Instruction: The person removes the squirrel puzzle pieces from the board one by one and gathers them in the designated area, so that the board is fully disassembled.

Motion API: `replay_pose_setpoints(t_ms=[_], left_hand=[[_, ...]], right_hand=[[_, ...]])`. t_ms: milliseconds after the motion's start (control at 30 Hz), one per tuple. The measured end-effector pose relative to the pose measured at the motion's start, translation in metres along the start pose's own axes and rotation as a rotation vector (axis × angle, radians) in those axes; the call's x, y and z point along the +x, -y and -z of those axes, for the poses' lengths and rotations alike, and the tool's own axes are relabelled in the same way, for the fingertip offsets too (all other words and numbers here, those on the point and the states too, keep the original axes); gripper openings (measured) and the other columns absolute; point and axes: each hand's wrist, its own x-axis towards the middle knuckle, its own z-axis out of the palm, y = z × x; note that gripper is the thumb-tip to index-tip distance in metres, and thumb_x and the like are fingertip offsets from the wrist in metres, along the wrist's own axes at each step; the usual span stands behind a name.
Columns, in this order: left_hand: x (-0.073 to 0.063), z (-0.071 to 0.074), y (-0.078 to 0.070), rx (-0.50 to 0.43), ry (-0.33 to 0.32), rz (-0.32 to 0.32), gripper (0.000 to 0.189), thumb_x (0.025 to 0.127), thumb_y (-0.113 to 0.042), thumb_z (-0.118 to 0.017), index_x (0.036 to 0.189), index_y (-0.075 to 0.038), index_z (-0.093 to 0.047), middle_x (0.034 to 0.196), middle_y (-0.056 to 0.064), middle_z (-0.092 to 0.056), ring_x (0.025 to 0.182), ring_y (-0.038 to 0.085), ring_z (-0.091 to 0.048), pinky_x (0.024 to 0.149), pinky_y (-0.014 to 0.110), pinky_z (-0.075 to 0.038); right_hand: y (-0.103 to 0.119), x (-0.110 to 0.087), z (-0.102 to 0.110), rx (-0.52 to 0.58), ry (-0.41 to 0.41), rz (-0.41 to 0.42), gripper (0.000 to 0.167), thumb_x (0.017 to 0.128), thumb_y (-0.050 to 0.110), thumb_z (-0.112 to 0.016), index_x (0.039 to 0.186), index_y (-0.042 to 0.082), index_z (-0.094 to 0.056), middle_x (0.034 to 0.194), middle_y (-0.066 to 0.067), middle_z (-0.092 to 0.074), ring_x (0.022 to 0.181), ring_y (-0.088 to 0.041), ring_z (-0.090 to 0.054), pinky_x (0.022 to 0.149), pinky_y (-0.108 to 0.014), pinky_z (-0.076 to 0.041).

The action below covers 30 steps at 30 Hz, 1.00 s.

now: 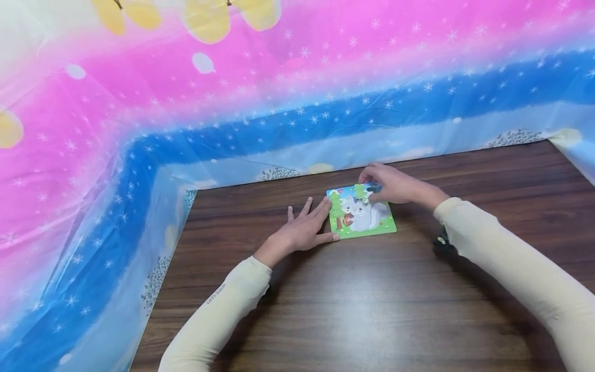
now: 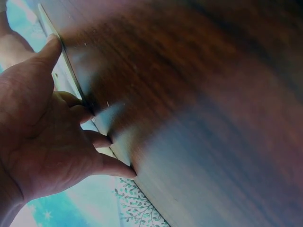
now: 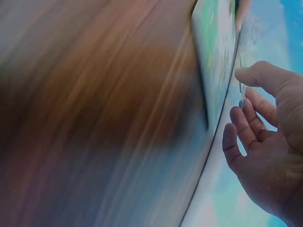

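Note:
A square jigsaw puzzle with a white cartoon animal on a green and blue ground lies flat on the table. My left hand rests beside it, fingers spread, with the thumb and a fingertip at its left edge. In the left wrist view the palm of the left hand shows. Over the puzzle's upper right part, my right hand pinches a puzzle piece. The right wrist view shows that thin piece edge-on between thumb and finger of the right hand, raised off the board.
The brown wooden table extends around the puzzle. A pink and blue patterned cloth hangs along the table's back and left edges. A small dark object is at the right wrist.

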Motion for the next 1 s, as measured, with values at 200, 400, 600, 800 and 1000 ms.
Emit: replay_pose_setpoints(t_ms=[200, 400, 600, 800, 1000], left_hand=[[-0.009, 0.006, -0.009, 0.036, 0.008, 0.003, 0.093, 0.105, -0.065, -0.050, 0.173, -0.026, 0.000, 0.181, -0.005, 0.003, 0.167, 0.032, 0.009, 0.126, 0.076, 0.007], [-0.006, 0.005, -0.008, 0.025, 0.005, 0.006, 0.093, 0.105, -0.066, -0.050, 0.173, -0.025, 0.000, 0.181, -0.005, 0.004, 0.168, 0.032, 0.009, 0.125, 0.076, 0.007], [-0.007, 0.005, -0.007, 0.006, 0.021, 0.013, 0.094, 0.104, -0.067, -0.051, 0.172, -0.029, 0.001, 0.180, -0.008, 0.006, 0.167, 0.030, 0.011, 0.126, 0.073, 0.011], [0.006, -0.004, 0.006, -0.015, 0.022, 0.014, 0.097, 0.102, -0.072, -0.050, 0.171, -0.034, 0.006, 0.179, -0.013, 0.012, 0.166, 0.025, 0.018, 0.125, 0.072, 0.015], [0.012, -0.007, 0.011, -0.005, 0.035, 0.021, 0.098, 0.101, -0.073, -0.051, 0.170, -0.035, 0.008, 0.178, -0.015, 0.014, 0.165, 0.023, 0.020, 0.124, 0.072, 0.017]], right_hand=[[-0.035, -0.030, 0.023, -0.040, -0.038, -0.044, 0.041, 0.090, 0.007, -0.079, 0.128, 0.004, -0.064, 0.132, -0.018, -0.061, 0.123, -0.037, -0.062, 0.105, -0.058, -0.051], [-0.061, -0.046, 0.035, -0.072, -0.039, -0.076, 0.039, 0.090, 0.005, -0.080, 0.125, 0.003, -0.064, 0.130, -0.020, -0.060, 0.121, -0.038, -0.061, 0.102, -0.059, -0.050], [-0.069, -0.051, 0.037, -0.081, -0.028, -0.077, 0.039, 0.087, 0.005, -0.083, 0.122, 0.000, -0.066, 0.124, -0.020, -0.062, 0.115, -0.037, -0.062, 0.100, -0.058, -0.051], [-0.069, -0.052, 0.041, -0.031, 0.001, -0.076, 0.039, 0.086, 0.006, -0.085, 0.120, 0.000, -0.068, 0.123, -0.020, -0.063, 0.115, -0.036, -0.062, 0.102, -0.059, -0.049], [-0.072, -0.052, 0.042, -0.014, 0.024, -0.075, 0.041, 0.085, 0.006, -0.086, 0.122, 0.001, -0.068, 0.125, -0.020, -0.063, 0.116, -0.036, -0.061, 0.103, -0.060, -0.049]])
